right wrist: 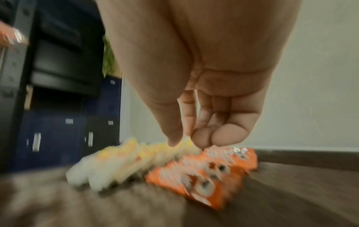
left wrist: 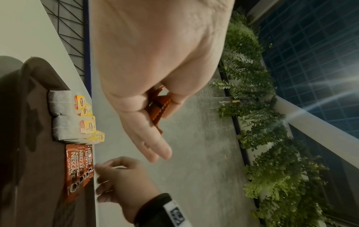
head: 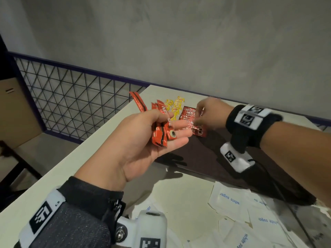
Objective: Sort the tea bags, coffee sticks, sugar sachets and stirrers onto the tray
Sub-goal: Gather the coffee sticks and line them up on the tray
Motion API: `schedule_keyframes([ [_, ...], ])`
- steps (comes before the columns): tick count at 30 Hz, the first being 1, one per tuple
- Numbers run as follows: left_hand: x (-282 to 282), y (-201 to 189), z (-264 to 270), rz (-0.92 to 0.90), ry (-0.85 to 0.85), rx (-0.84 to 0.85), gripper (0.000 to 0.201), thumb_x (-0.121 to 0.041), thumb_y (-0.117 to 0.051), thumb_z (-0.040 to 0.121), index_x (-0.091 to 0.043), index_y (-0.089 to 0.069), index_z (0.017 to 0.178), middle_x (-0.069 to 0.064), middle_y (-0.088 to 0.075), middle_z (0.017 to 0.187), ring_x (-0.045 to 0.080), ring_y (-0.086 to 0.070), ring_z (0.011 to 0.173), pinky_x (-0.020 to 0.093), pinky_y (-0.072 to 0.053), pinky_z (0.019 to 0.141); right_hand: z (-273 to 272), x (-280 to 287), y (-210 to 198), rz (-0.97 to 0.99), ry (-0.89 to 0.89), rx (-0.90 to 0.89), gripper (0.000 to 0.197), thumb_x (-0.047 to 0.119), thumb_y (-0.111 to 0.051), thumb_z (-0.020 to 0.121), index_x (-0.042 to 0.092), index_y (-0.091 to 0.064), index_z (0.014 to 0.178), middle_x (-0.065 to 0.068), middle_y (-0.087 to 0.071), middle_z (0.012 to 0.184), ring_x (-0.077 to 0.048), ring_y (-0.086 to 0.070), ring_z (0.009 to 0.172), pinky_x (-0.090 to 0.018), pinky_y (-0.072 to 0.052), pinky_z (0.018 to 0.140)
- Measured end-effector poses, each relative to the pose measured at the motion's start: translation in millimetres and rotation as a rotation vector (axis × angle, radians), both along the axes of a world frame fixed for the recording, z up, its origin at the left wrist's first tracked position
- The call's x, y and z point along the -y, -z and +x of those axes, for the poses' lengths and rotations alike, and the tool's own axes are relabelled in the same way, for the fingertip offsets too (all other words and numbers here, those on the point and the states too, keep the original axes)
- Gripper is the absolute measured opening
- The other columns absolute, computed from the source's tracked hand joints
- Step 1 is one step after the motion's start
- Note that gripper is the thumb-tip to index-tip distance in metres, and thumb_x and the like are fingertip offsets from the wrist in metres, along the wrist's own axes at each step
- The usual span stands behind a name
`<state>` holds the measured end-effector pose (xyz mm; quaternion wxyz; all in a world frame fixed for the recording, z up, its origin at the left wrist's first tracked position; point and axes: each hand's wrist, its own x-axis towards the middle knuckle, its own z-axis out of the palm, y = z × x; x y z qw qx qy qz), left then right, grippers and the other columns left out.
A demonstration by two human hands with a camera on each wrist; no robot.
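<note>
My left hand point(head: 176, 127) is raised palm up and grips a bunch of red coffee sticks point(head: 160, 133) under its thumb; the same sticks point(left wrist: 158, 106) poke out past the palm in the left wrist view. More red coffee sticks point(head: 188, 113) point(left wrist: 77, 165) lie in a row on the brown tray point(head: 206, 158), beside tea bags point(head: 174, 105) point(left wrist: 64, 119) with yellow tags. My right hand point(head: 201, 115) point(right wrist: 186, 138) hovers over the laid sticks point(right wrist: 204, 173), fingers loosely curled and holding nothing. White sugar sachets point(head: 231, 201) are scattered on the table nearer to me.
The tray sits on a white table point(head: 89, 158) against a grey wall. The table's left edge runs along a black mesh railing point(head: 71, 97). Green plants point(left wrist: 262, 122) hang beyond the railing in the left wrist view.
</note>
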<state>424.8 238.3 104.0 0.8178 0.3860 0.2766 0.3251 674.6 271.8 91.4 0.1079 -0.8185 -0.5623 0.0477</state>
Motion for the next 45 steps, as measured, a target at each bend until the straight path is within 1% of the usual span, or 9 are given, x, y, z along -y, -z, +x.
schedule_keyframes([
  [5, 2.2, 1.0, -1.9, 0.094, 0.074, -0.059, 0.022, -0.016, -0.048, 0.108, -0.008, -0.065, 0.118, 0.007, -0.081, 0.103, 0.029, -0.080, 0.090, 0.034, -0.064, 0.059, -46.6, 61.3, -52.0, 0.312, -0.031, -0.891, 0.013, 0.018, -0.072, 0.091, 0.010, -0.063, 0.094, -0.009, -0.059, 0.075, -0.019, -0.056, 0.059, -0.030, -0.047, 0.053],
  [8, 2.0, 3.1, -1.5, 0.110, 0.062, -0.072, 0.024, -0.017, -0.055, 0.105, -0.008, -0.066, 0.125, 0.010, -0.080, 0.105, 0.031, -0.079, 0.092, 0.036, -0.065, 0.062, -71.9, 107.6, -59.2, 0.290, -0.153, -1.088, 0.028, 0.026, -0.077, 0.076, 0.010, -0.068, 0.097, -0.008, -0.062, 0.075, -0.016, -0.058, 0.058, -0.026, -0.046, 0.050],
  [17, 6.8, 8.5, 0.3, 0.114, 0.095, -0.089, 0.033, -0.015, -0.064, 0.100, -0.006, -0.063, 0.131, 0.019, -0.078, 0.108, 0.033, -0.078, 0.098, 0.034, -0.065, 0.069, -87.1, 123.9, -26.3, 0.367, -0.134, -1.011, 0.033, 0.039, -0.079, 0.077, 0.014, -0.073, 0.098, -0.007, -0.072, 0.091, -0.019, -0.061, 0.070, -0.032, -0.048, 0.057],
  [24, 9.3, 12.5, 4.6, 0.135, 0.187, -0.068, 0.026, -0.018, -0.059, 0.102, -0.005, -0.067, 0.123, 0.020, -0.078, 0.109, 0.031, -0.078, 0.097, 0.035, -0.066, 0.074, -84.5, 120.1, -22.6, 0.484, -0.111, -0.979, 0.005, 0.017, -0.073, 0.091, 0.013, -0.071, 0.089, -0.016, -0.075, 0.094, -0.021, -0.065, 0.073, -0.031, -0.048, 0.057],
  [29, 7.6, 15.2, 3.5, 0.184, 0.114, -0.153, 0.025, -0.027, -0.063, 0.099, -0.010, -0.081, 0.103, 0.004, -0.079, 0.095, 0.020, -0.078, 0.092, 0.034, -0.063, 0.062, -73.4, 118.6, -33.1, 0.653, -0.103, -1.172, 0.007, 0.008, -0.064, 0.097, 0.013, -0.069, 0.096, -0.012, -0.072, 0.090, -0.015, -0.066, 0.063, -0.032, -0.053, 0.061],
  [33, 8.1, 15.8, 2.5, 0.284, 0.074, -0.230, 0.027, -0.034, -0.069, 0.092, -0.015, -0.083, 0.104, -0.001, -0.080, 0.110, 0.008, -0.066, 0.082, 0.019, -0.047, 0.047, -74.2, 121.4, -33.4, 0.631, -0.173, -1.007, 0.017, 0.005, -0.062, 0.098, 0.011, -0.068, 0.113, -0.015, -0.067, 0.083, -0.017, -0.066, 0.061, -0.030, -0.051, 0.051],
  [36, 6.5, 17.9, 3.5, 0.275, 0.048, -0.210, 0.023, -0.034, -0.075, 0.086, -0.016, -0.084, 0.097, 0.002, -0.078, 0.098, 0.010, -0.060, 0.076, 0.016, -0.037, 0.043, -78.6, 121.6, -31.1, 0.601, -0.191, -0.850, 0.024, 0.009, -0.070, 0.094, 0.016, -0.066, 0.117, -0.009, -0.070, 0.079, -0.024, -0.070, 0.064, -0.031, -0.051, 0.047],
  [40, 1.5, 20.4, 4.7, 0.279, 0.012, -0.196, 0.023, -0.027, -0.077, 0.088, -0.010, -0.079, 0.103, -0.004, -0.065, 0.070, 0.007, -0.050, 0.059, 0.014, -0.031, 0.038, -83.2, 118.4, -26.6, 0.663, -0.180, -0.735, 0.012, 0.012, -0.076, 0.089, 0.019, -0.070, 0.095, -0.013, -0.070, 0.079, -0.020, -0.071, 0.063, -0.033, -0.054, 0.051],
  [45, 1.1, 20.2, 4.0, 0.280, 0.077, -0.116, 0.021, -0.031, -0.079, 0.084, -0.015, -0.076, 0.097, 0.002, -0.065, 0.073, 0.007, -0.046, 0.056, 0.012, -0.030, 0.036, -93.3, 116.9, -17.6, 0.693, -0.230, -0.522, 0.003, 0.020, -0.076, 0.086, 0.024, -0.076, 0.086, 0.002, -0.074, 0.075, -0.014, -0.071, 0.070, -0.042, -0.061, 0.065],
])
